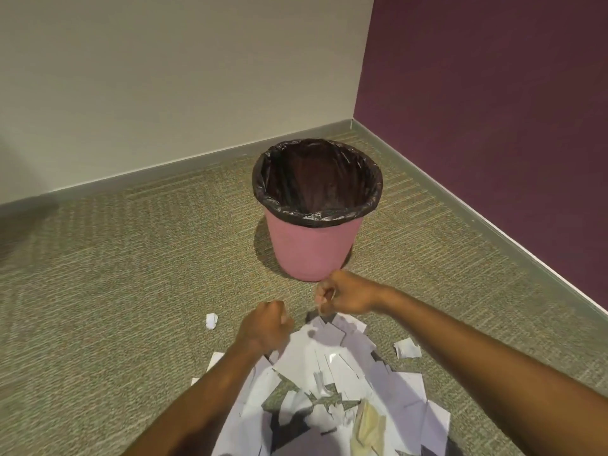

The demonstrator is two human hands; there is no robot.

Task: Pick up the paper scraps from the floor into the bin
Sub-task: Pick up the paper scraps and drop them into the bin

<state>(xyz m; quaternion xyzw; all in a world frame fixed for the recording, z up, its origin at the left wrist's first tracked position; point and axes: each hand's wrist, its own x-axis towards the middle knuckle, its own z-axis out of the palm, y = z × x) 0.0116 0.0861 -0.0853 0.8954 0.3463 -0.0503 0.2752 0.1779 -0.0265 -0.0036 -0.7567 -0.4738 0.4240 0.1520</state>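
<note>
A pink bin [312,251] with a black liner stands upright on the carpet near the corner of the room; its inside looks dark. In front of it lies a heap of white paper scraps [332,383]. My left hand [266,324] is a closed fist at the heap's far left edge, and nothing shows in it. My right hand [345,294] hovers just in front of the bin's base, fingers curled, with a thin pale scrap seeming to hang from them. A crumpled scrap [211,320] lies apart to the left, and another small scrap [407,347] to the right.
A beige wall [164,77] runs behind the bin and a purple wall [493,110] on the right, both with grey skirting. A yellowish crumpled piece [370,426] lies in the heap. Olive carpet [115,274] stretches to the left.
</note>
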